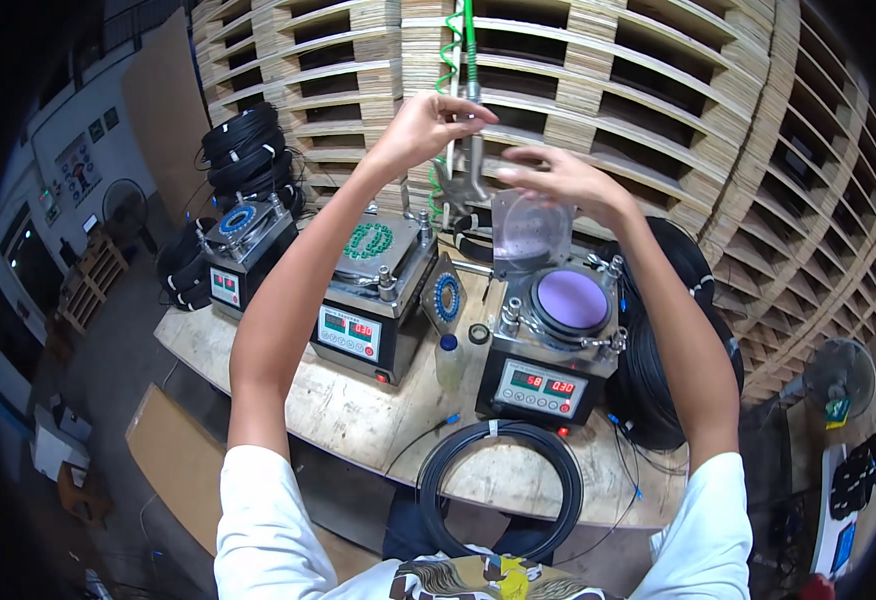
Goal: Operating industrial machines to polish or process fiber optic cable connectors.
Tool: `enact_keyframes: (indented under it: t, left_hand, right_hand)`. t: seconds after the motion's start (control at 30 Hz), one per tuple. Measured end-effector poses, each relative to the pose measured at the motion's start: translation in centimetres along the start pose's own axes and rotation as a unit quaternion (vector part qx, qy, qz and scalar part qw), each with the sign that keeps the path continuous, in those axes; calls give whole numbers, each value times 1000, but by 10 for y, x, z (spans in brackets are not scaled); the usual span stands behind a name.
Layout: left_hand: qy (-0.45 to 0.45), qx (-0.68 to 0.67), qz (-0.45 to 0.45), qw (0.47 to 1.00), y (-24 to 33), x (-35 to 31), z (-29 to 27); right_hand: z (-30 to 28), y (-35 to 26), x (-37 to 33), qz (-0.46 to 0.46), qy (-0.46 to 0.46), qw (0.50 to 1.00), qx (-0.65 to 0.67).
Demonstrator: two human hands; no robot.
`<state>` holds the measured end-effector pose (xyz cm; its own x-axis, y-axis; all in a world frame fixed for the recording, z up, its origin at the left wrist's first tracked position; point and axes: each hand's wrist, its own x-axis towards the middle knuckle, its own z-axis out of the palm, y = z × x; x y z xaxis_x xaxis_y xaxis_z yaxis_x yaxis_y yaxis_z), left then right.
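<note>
My left hand (440, 122) is raised at the upper middle, fingers stretched loosely across a hanging metal air gun (474, 160) below a green hose (470, 45). I see no clear grip on the gun. To its right, my right hand (563, 182) is open and slightly blurred, with nothing in it. Below it stands a polishing machine (546, 345) with a round purple pad (571, 299) on top and a raised clear cover (532, 235) behind. Left of this, a second machine (373, 290) carries a plate with a ring of green parts (369, 240).
A third machine (248, 250) stands at the far left, near stacked black cable coils (245, 145). A plate with a blue ring (446, 298) leans between machines, near a blue-capped bottle (449, 360). A black cable coil (503, 430) overhangs the front edge. Wooden pallets (578, 60) rise behind.
</note>
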<state>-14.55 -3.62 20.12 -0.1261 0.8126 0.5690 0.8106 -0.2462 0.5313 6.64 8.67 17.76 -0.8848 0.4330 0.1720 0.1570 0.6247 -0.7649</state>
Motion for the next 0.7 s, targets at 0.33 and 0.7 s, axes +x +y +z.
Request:
enact_keyframes:
  t: [0.33,0.7]
  left_hand:
    - [218,-201,119,948,51,-50,75]
    - [65,-295,-235,924,-116,-112,243]
  right_hand:
    - [-4,11,-75,-22,16,982,189]
    - [40,78,-164,50,206,943,255]
